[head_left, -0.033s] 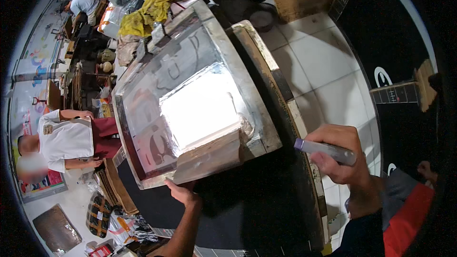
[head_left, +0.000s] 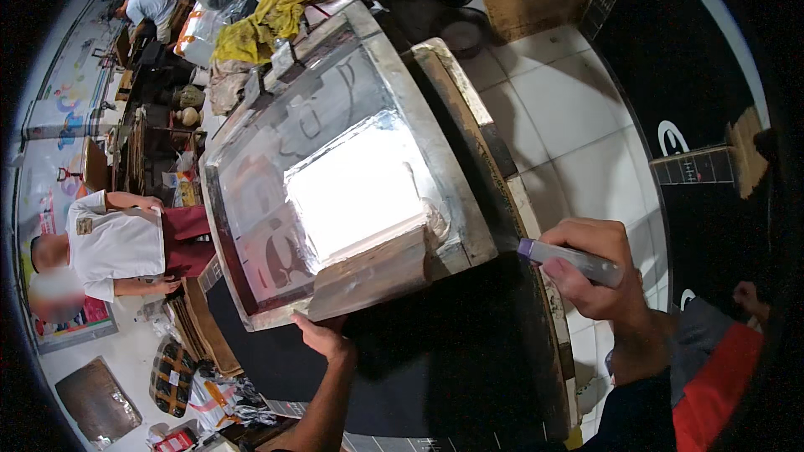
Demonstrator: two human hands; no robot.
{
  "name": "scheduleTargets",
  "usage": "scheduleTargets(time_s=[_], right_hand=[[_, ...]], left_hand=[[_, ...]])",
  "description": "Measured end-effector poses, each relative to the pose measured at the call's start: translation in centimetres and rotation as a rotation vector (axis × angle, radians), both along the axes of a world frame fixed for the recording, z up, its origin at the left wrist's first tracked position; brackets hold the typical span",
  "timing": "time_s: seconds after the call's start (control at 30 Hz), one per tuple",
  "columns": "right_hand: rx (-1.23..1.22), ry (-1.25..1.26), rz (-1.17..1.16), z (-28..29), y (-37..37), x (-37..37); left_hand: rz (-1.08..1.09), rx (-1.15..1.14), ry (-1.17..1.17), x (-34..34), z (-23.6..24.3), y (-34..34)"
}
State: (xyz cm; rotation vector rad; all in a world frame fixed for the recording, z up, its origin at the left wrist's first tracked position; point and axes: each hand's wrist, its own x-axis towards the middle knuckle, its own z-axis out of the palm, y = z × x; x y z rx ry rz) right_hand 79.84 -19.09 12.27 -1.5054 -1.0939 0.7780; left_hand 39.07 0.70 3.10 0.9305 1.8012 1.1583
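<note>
A large screen-printing frame (head_left: 449, 180) with a pale, worn rim is tilted above a black board (head_left: 469, 351). Its mesh (head_left: 247, 172) shows faint dark shapes and one bright white rectangle. Brown tape (head_left: 373, 274) covers part of its near side. My left hand (head_left: 322, 340) grips the near edge, thumb on top and the other fingers hidden beneath. Over the board's right edge, my right hand (head_left: 593, 272) is closed around a greyish bar-shaped tool (head_left: 599, 270) with a purple end, pointing toward the frame's near right corner. The tool's exact kind is unclear.
Clamps (head_left: 285, 61) hold the frame's far side, beside a yellow cloth (head_left: 280, 8). A person in a white shirt (head_left: 117, 243) stands at the left; another bends farther back. More black boards (head_left: 712, 243) line the right, across white floor tiles (head_left: 561, 125). Part of another person's hand (head_left: 748, 297) shows there.
Very little differs. The frame appears slightly shifted right and down in the picture, and my right hand with its tool has turned slightly. My left hand keeps its grip.
</note>
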Motion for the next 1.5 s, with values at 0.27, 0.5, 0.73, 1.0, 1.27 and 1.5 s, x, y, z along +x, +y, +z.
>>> scheduleTargets(time_s=[0.27, 0.5, 0.73, 1.0, 1.27, 1.5], right_hand=[[0.054, -0.033, -0.226, 1.9, 1.9, -2.9], [0.091, -0.033, -0.136, 3.7, 3.7, -3.2], [0.201, -0.148, 0.005, 4.0, 4.7, -4.0], [0.212, -0.119, 0.021, 1.6, 2.7, -2.3], [0.095, 0.060, -0.221, -4.4, -2.2, 0.3], [-0.062, 0.092, -0.768, -21.8, -4.0, 0.2]], left_hand=[[-0.034, 0.021, -0.048, 1.0, -0.3, 0.3], [-0.033, 0.053, -0.001, 1.7, 0.1, 0.2], [-0.032, 0.023, 0.078, 1.3, -0.2, 0.3], [-0.015, 0.055, 0.009, 0.8, -0.8, 0.4], [0.025, 0.044, 0.241, -0.6, -1.2, 0.5], [-0.040, 0.123, -0.024, -2.0, -1.4, 0.9]])
